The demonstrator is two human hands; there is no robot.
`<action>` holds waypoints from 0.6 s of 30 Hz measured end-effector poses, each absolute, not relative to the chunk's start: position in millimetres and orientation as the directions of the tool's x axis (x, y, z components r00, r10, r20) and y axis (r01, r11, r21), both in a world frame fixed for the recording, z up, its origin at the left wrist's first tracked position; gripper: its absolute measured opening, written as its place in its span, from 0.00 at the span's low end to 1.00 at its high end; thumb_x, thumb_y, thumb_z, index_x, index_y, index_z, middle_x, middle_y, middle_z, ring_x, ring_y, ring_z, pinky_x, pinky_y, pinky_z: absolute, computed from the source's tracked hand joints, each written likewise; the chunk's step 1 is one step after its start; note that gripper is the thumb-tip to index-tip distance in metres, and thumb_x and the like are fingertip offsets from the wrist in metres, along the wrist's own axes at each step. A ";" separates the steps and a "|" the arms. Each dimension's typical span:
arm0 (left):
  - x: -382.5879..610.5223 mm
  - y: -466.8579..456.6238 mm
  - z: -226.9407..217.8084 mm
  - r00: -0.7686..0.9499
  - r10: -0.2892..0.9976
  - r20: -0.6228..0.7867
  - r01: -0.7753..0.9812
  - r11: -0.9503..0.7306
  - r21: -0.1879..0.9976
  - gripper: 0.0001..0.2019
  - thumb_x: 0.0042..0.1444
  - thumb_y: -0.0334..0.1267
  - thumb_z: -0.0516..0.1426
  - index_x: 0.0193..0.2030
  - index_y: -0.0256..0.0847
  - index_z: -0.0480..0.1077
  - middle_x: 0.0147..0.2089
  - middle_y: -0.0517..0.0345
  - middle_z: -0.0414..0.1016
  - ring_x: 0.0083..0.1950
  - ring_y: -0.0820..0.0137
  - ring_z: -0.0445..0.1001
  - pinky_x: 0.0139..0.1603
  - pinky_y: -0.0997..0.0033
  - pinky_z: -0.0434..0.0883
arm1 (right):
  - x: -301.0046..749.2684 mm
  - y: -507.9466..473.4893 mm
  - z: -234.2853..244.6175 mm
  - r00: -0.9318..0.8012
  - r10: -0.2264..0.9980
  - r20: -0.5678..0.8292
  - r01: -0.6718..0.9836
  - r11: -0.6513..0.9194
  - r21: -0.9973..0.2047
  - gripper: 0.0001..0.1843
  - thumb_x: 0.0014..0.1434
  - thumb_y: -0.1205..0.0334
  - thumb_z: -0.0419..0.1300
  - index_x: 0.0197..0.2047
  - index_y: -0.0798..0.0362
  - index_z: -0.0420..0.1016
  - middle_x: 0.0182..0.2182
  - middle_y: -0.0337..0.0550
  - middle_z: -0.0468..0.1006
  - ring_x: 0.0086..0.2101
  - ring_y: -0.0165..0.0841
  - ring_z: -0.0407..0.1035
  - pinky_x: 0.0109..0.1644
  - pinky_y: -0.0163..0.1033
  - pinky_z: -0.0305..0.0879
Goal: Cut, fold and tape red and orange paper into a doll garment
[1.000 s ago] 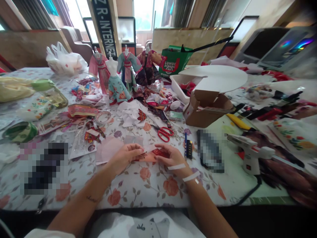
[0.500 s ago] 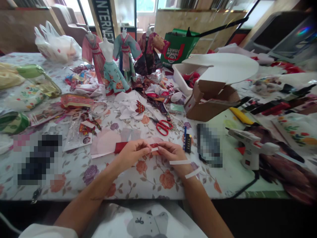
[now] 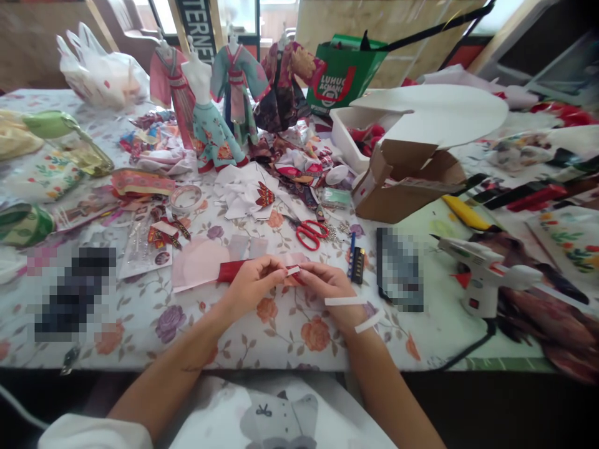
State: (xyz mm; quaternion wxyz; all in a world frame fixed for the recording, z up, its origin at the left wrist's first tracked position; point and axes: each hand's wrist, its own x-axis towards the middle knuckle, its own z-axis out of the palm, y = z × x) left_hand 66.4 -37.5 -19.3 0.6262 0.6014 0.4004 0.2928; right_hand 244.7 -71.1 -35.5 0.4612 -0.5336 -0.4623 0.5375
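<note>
Left hand [image 3: 256, 280] and right hand [image 3: 330, 287] are facing each other low over the table, fingertips nearly meeting. Thumb and forefinger of each are pinching tight, with the red cloth [image 3: 229, 271] lying between the two pinches; a small white strip [image 3: 292, 270] is sitting on it there. A longer red length is showing left of the left hand; that hand is hiding the middle, so cannot tell for certain whether it is all one piece.

Room: flowered tablecloth [image 3: 290, 346] is showing between the forearms, running back to the table edge on the wearer's side. A pink sheet [image 3: 199, 262] is lying just left of the red length. On the right, a blue pen [image 3: 352, 255] is lying near the right hand.

Look of the cloth: deep red, narrow, flat on the left; the pinched end is partly covered by fingers, fine detail too small to read. Two white tapes [image 3: 345, 301] are sticking to the right hand and wrist.

Farther: red-handled scissors [image 3: 311, 236] are resting beyond the hands, a cardboard box [image 3: 388, 202] is standing to their right, and dressed dummies [image 3: 236, 93] are standing behind.
</note>
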 end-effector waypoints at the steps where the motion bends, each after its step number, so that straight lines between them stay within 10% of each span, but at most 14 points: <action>1: 66.8 -37.6 -19.3 0.502 0.852 -0.152 0.119 0.106 0.987 0.12 0.56 0.45 0.55 0.34 0.36 0.68 0.28 0.60 0.69 0.30 0.74 0.64 0.33 0.75 0.62 | 245.0 -70.5 -36.7 -0.008 0.989 -0.146 0.006 -0.146 -0.989 0.13 0.51 0.54 0.62 0.36 0.52 0.81 0.33 0.42 0.81 0.34 0.35 0.72 0.41 0.39 0.67; 18: 68.5 -35.6 -22.8 0.492 0.856 -0.156 0.094 0.127 0.988 0.12 0.55 0.44 0.56 0.34 0.36 0.68 0.30 0.59 0.70 0.32 0.73 0.67 0.35 0.75 0.65 | 245.2 -68.9 -43.1 -0.034 0.982 -0.184 -0.075 -0.186 -0.980 0.13 0.50 0.53 0.64 0.35 0.52 0.81 0.33 0.42 0.81 0.35 0.36 0.73 0.43 0.39 0.67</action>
